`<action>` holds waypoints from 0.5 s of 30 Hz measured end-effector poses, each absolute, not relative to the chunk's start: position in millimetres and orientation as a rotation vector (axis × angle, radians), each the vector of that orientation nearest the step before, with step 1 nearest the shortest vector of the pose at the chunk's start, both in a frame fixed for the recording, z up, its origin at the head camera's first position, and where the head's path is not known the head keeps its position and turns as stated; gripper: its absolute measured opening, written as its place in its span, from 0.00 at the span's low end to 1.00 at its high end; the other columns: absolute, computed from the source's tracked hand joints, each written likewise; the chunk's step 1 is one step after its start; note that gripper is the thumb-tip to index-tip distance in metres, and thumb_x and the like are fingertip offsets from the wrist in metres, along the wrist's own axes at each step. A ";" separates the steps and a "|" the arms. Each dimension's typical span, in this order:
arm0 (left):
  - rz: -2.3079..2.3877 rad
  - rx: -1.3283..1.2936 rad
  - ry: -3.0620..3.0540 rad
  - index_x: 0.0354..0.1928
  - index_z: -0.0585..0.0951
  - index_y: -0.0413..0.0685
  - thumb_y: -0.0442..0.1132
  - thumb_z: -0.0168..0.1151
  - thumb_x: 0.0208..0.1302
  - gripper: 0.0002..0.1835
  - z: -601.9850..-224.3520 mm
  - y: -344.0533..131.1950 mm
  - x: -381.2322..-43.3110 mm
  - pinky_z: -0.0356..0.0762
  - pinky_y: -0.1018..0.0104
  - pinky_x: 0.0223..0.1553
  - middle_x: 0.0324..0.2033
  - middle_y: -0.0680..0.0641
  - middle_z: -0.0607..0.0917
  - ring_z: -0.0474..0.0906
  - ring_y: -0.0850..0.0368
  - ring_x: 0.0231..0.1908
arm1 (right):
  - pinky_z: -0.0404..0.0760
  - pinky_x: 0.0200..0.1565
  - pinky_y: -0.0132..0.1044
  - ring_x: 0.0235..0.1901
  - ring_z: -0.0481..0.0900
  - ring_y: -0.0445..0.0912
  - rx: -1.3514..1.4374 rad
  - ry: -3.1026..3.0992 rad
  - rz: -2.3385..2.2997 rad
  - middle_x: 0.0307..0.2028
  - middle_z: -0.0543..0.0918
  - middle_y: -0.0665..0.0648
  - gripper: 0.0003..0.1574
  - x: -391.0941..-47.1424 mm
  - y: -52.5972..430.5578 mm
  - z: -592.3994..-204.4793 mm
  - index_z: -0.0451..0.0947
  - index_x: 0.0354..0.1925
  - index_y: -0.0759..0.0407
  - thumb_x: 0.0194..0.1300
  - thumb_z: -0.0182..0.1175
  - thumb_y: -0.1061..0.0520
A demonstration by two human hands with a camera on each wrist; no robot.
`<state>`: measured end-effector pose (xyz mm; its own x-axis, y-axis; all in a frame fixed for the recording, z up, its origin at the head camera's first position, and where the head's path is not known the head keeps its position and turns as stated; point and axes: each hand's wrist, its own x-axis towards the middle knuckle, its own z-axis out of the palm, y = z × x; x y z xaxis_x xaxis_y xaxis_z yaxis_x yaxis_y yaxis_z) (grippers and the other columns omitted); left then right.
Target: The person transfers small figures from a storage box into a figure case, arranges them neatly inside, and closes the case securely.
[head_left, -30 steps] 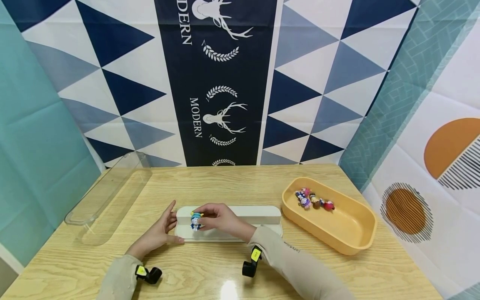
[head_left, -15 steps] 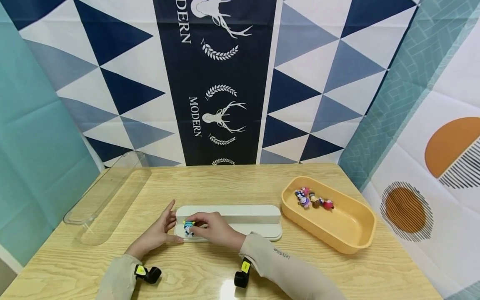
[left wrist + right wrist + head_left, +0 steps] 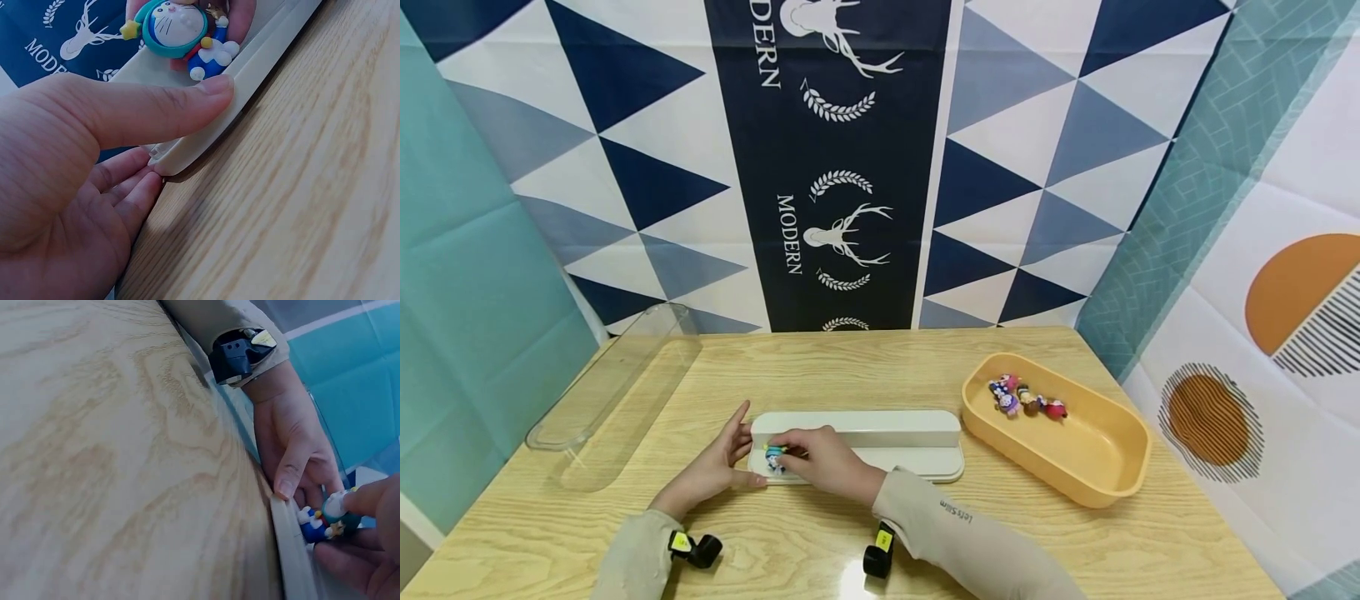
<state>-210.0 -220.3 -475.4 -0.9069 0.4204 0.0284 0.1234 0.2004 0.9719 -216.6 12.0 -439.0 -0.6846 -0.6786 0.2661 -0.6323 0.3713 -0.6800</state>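
The figure [image 3: 774,461] is pinched, head up, by the right hand [image 3: 831,461] at the nine-o'clock end of the base [image 3: 880,422]; whether its feet touch cannot be told. That end is gripped by the left hand [image 3: 718,468], thumb on the front rim. The other figures [image 3: 1007,405] are left in the tray [image 3: 1097,454] at three o'clock, so little seems done. The case [image 3: 617,396] is seen toward ten.

L sleeve [image 3: 636,554]: beige, down to the wrist. R sleeve [image 3: 973,537]: same, w/ small dk lettering [image 3: 956,511] on forearm. L wrist cam [image 3: 706,551]: blk, w/ yellow label [image 3: 681,542]. R wrist cam [image 3: 877,561]: blk too, w/ yellow tag [image 3: 884,541].
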 end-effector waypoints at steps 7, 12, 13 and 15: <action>1.765 0.470 2.234 0.78 0.29 0.42 0.25 0.75 0.51 0.68 -476.6 -220.0 -210.4 0.67 0.77 0.62 0.67 0.26 0.56 0.51 0.27 0.70 | 0.73 0.34 0.15 0.32 0.76 0.29 -1.364 2.742 -0.911 0.44 0.87 0.53 0.17 -216.6 9.8 -430.3 0.83 0.56 0.59 0.70 0.62 0.58; 1.758 0.424 2.242 0.78 0.30 0.45 0.25 0.75 0.51 0.69 -476.0 -220.5 -211.5 0.66 0.69 0.66 0.68 0.27 0.55 0.49 0.28 0.71 | 0.74 0.37 0.14 0.35 0.79 0.31 -1.369 2.775 -0.861 0.45 0.87 0.54 0.19 -215.1 11.7 -426.5 0.82 0.56 0.59 0.69 0.64 0.57; 1.755 0.424 2.244 0.78 0.30 0.45 0.25 0.75 0.51 0.69 -475.9 -220.5 -211.7 0.65 0.67 0.66 0.68 0.27 0.55 0.49 0.28 0.71 | 0.74 0.38 0.14 0.35 0.79 0.31 -1.362 2.770 -0.868 0.46 0.87 0.54 0.19 -214.9 12.3 -426.4 0.82 0.57 0.59 0.69 0.64 0.56; 1.759 0.420 2.241 0.78 0.30 0.45 0.25 0.75 0.51 0.69 -475.5 -220.3 -211.7 0.66 0.65 0.67 0.68 0.27 0.55 0.49 0.27 0.71 | 0.74 0.37 0.14 0.35 0.79 0.31 -1.367 2.763 -0.881 0.45 0.86 0.54 0.20 -214.8 13.4 -426.4 0.82 0.57 0.59 0.68 0.65 0.57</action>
<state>-211.7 -220.3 -475.5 -0.9241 0.3813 -0.0259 0.0654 0.2246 0.9723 -214.8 13.4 -426.4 -0.6348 -0.7165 0.2893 -0.7517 0.4859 -0.4458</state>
